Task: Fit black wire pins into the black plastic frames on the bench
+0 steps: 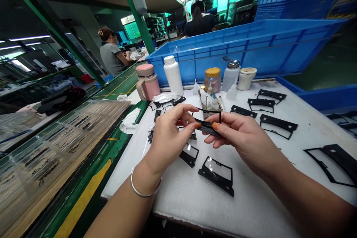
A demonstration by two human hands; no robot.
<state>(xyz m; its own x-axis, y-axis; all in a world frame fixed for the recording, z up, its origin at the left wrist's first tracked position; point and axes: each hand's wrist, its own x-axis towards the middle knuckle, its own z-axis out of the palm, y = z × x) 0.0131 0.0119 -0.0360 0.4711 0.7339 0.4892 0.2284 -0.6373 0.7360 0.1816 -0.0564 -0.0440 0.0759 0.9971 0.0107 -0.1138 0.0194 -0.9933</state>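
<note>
Two hands (pixel 170 130), one held black frame (pixel 206 129), one pink mug (pixel 150 81), one yellow-lidded jar (pixel 212 80)

1. Left forearm (pixel 119 208): bare, rising from the lower edge, slanting up and to the right.
2. Left wrist (pixel 153 169): nearly in line with the forearm.
3. Left hand (pixel 173 128): closed in a pinch; thumb extended rightward, forefinger arched above it; remaining fingers partly hidden, apparently curled.
4. Right forearm (pixel 304 189): bare, entering from the lower right, slanting up and to the left; its near end in shadow.
5. Right hand (pixel 242 132): closed in a pinch; thumb pointing left, forefinger reaching forward, other fingers bent beneath.
6. Thumbs: nails orange-toned, tips facing, near each other but apart.
</note>
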